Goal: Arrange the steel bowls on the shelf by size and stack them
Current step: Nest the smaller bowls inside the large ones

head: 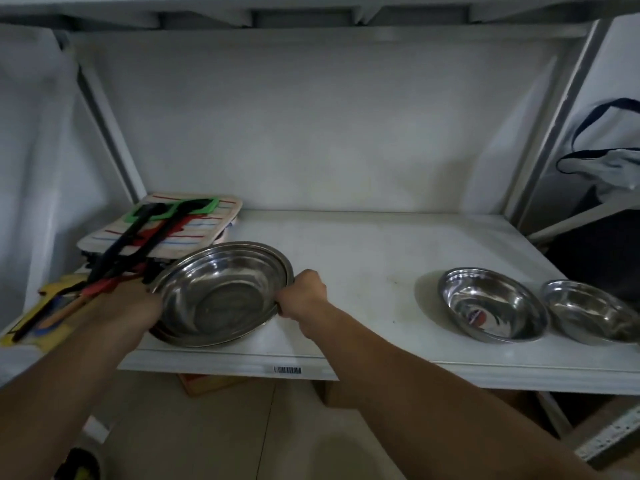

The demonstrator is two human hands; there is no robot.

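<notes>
A large steel bowl (221, 292) sits at the left front of the white shelf (363, 244), tilted, with another rim showing beneath it as a stack. My left hand (133, 308) grips its left rim and my right hand (303, 294) grips its right rim. Two smaller steel bowls stand apart at the right: a medium bowl (491, 303) and a smaller bowl (588, 310) touching it at the shelf's right end.
Behind the large bowl lies a striped folded cloth (173, 226) with long tongs (138, 244) and utensils across it. Metal uprights (561, 126) frame the shelf. A cloth bag (609, 161) hangs at the right. Boxes sit on the floor below.
</notes>
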